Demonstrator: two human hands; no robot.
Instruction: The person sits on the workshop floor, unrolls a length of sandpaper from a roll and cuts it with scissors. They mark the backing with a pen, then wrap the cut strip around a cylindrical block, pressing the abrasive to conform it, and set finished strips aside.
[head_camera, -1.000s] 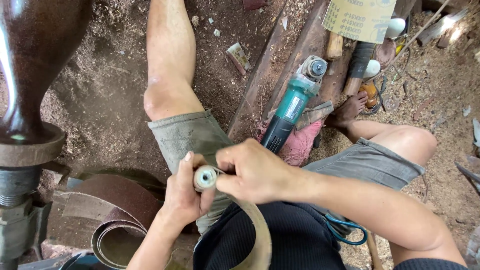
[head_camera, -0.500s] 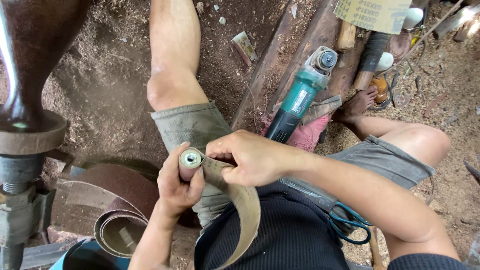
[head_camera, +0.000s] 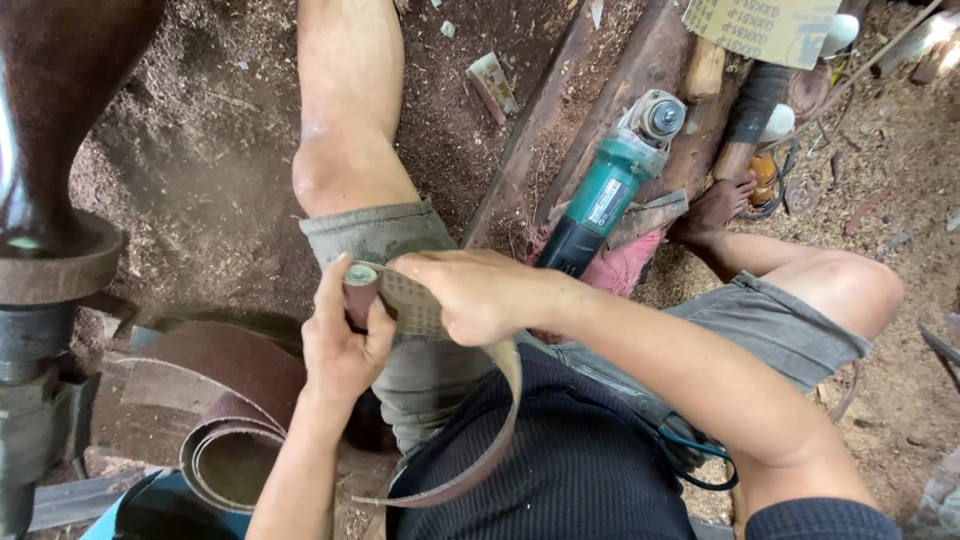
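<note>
My left hand (head_camera: 342, 345) grips a small cylindrical drum (head_camera: 358, 283) with a metal core, held upright over my left thigh. My right hand (head_camera: 470, 295) presses a strip of sandpaper (head_camera: 415, 300) against the drum's side, fingers pinching its top edge. The strip's loose tail (head_camera: 490, 450) curves down over my lap, brown grit side outward near the bottom.
A green angle grinder (head_camera: 600, 205) lies on pink cloth by a wooden plank (head_camera: 560, 120). A coiled roll of brown sanding belt (head_camera: 225, 420) sits at lower left. A dark turned wooden piece (head_camera: 50, 150) stands on a lathe at left. Blue-handled scissors (head_camera: 690, 455) lie by my right hip. Sawdust covers the ground.
Both hands have moved up and left with the drum. The strip has unwound into a longer, wider loop over my lap, and the drum's end now tilts away from me.
</note>
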